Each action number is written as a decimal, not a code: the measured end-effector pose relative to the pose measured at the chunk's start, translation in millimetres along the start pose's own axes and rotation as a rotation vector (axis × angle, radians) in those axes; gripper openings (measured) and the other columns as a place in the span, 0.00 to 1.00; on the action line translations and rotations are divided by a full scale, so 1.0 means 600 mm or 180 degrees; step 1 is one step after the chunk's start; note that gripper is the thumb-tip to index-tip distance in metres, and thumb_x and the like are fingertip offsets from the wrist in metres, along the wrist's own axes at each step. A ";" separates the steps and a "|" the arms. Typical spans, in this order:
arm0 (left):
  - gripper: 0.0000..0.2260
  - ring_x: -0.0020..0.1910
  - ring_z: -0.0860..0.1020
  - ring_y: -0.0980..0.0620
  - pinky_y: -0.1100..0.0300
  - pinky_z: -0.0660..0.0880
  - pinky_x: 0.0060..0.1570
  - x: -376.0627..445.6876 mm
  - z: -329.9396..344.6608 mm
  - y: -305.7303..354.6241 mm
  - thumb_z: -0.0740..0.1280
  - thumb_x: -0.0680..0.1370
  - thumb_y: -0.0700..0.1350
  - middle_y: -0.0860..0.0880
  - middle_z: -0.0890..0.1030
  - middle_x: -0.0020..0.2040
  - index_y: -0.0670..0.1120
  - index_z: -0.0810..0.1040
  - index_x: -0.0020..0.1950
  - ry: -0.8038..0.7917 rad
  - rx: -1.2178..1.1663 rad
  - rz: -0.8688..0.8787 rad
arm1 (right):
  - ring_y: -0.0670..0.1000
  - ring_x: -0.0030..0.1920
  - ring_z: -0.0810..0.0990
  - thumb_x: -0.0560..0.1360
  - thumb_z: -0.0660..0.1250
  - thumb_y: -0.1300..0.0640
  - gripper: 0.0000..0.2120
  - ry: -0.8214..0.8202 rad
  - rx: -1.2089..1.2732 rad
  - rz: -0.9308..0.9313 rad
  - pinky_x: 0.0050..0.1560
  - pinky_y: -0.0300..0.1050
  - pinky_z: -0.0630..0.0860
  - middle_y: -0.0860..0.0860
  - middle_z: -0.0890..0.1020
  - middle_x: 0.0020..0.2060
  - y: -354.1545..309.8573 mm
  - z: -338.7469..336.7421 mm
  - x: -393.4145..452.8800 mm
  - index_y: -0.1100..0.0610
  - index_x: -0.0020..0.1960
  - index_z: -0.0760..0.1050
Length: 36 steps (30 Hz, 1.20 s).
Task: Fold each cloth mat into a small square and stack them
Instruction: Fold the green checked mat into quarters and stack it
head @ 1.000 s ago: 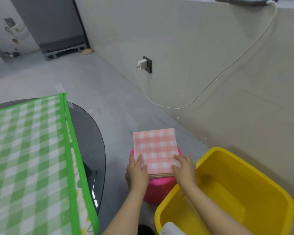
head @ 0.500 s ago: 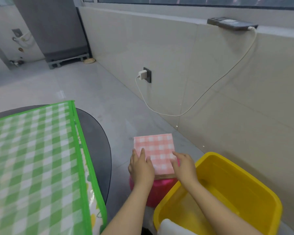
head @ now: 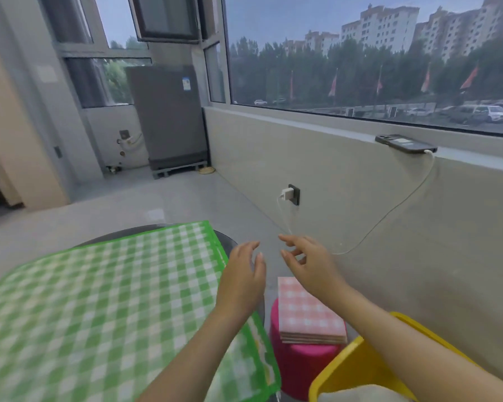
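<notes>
Folded mats (head: 308,314) stacked on stool (head: 299,364); tub (head: 357,361) rt of stool; table (head: 230,242) w/ spread mat (head: 99,300) lt.

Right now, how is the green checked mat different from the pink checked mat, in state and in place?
The green checked mat lies spread open and flat over the dark table, while the pink checked mat is folded into a small square on top of a stack on the pink stool. The green one shows far more surface than the pink one. Both have a checked pattern with white, and neither hand touches them.
</notes>
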<state>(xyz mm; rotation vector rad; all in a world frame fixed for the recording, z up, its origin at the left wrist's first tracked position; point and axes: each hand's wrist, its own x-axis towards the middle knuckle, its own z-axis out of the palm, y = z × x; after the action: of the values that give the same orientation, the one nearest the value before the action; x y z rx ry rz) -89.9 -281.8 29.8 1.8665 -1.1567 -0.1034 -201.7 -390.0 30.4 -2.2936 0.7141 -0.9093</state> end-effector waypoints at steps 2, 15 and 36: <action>0.16 0.65 0.69 0.57 0.63 0.65 0.62 -0.026 -0.067 -0.016 0.56 0.81 0.47 0.53 0.70 0.66 0.48 0.69 0.69 0.0026 0.0307 0.0172 | 0.45 0.47 0.77 0.77 0.63 0.53 0.15 -0.0117 0.0016 -0.0203 0.52 0.49 0.77 0.43 0.75 0.51 -0.060 0.019 -0.004 0.49 0.64 0.74; 0.37 0.70 0.64 0.53 0.59 0.60 0.68 -0.244 -0.320 -0.183 0.36 0.69 0.63 0.52 0.63 0.73 0.54 0.65 0.72 -0.0732 0.2128 0.0033 | 0.47 0.59 0.77 0.77 0.54 0.41 0.21 -0.1571 -0.0833 -0.1929 0.58 0.43 0.72 0.45 0.79 0.59 -0.205 0.219 -0.117 0.46 0.66 0.71; 0.18 0.60 0.70 0.61 0.59 0.70 0.58 -0.350 -0.339 -0.264 0.58 0.76 0.66 0.58 0.75 0.59 0.60 0.75 0.60 -0.0998 0.1331 0.0567 | 0.49 0.61 0.72 0.73 0.58 0.32 0.23 -0.2550 -0.0756 -0.2568 0.61 0.44 0.67 0.47 0.74 0.63 -0.199 0.256 -0.172 0.40 0.64 0.71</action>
<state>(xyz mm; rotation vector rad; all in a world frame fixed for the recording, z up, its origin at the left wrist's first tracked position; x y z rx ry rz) -1.3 30.1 -42.5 2.1492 -1.6566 -0.0575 -122.7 -193.2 -28.4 -2.8714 -0.5061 -0.1103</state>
